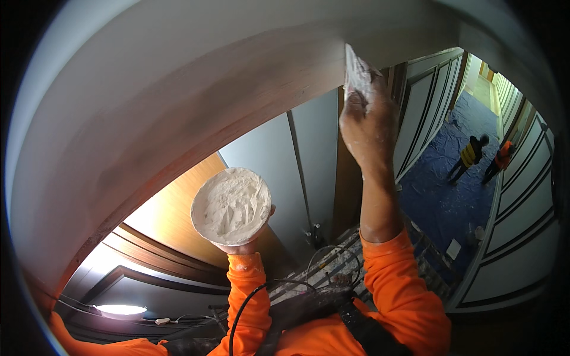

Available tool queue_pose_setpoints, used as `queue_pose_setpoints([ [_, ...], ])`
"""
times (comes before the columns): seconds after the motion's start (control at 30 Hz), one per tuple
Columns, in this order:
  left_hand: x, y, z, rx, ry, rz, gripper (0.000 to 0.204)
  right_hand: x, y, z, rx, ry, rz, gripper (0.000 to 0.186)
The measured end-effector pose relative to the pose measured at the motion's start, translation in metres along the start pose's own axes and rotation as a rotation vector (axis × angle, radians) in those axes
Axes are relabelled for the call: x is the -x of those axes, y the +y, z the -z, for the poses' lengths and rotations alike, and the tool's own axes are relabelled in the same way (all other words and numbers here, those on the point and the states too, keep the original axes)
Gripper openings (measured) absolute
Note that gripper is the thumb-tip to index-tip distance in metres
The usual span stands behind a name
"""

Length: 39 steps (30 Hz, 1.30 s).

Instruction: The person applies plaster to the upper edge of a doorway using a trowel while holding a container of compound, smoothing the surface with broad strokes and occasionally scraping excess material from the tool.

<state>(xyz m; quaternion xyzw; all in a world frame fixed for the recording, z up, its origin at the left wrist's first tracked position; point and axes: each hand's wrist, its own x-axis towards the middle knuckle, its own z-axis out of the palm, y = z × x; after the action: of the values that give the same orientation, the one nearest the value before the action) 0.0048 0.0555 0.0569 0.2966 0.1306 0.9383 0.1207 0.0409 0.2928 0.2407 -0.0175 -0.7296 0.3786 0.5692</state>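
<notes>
My left hand (246,245) holds up a round bowl (215,240) from below, the fingers wrapped around its side. White filler paste (233,204) fills the bowl, its surface thick and uneven. Raised higher, my right hand (372,121) is closed around a flat putty scraper (356,70) smeared with white paste. The scraper's tip meets the grey overhead surface (297,50) near its lower edge. Splashes of white mark my right wrist and fingers. Most of the scraper's handle is hidden in my grip.
Below me lies a paint-spattered platform (335,267) with loose cables. A lit lamp (122,310) hangs at lower left. Panelled doors (424,101) line the corridor, and blue sheeting (442,202) covers its floor. Two people (469,155) stand down there.
</notes>
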Motion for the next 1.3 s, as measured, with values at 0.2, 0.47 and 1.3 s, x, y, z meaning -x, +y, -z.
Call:
queue_pose_setpoints([
  [0.2, 0.003, 0.002, -0.007, 0.087, 0.054, -0.022, 0.08, 0.033, -0.036, -0.021, -0.092, -0.024, 0.306, 0.043],
  [0.47, 0.024, 0.002, -0.003, -0.273, 0.267, -0.32, 0.074, 0.093, -0.11, -0.024, -0.457, -0.27, 0.37, 0.052],
  [1.3, 0.028, 0.032, 0.025, -0.199, 0.081, 0.065, 0.072, -0.004, 0.021, -0.004, -0.05, 0.006, 0.03, 0.045],
])
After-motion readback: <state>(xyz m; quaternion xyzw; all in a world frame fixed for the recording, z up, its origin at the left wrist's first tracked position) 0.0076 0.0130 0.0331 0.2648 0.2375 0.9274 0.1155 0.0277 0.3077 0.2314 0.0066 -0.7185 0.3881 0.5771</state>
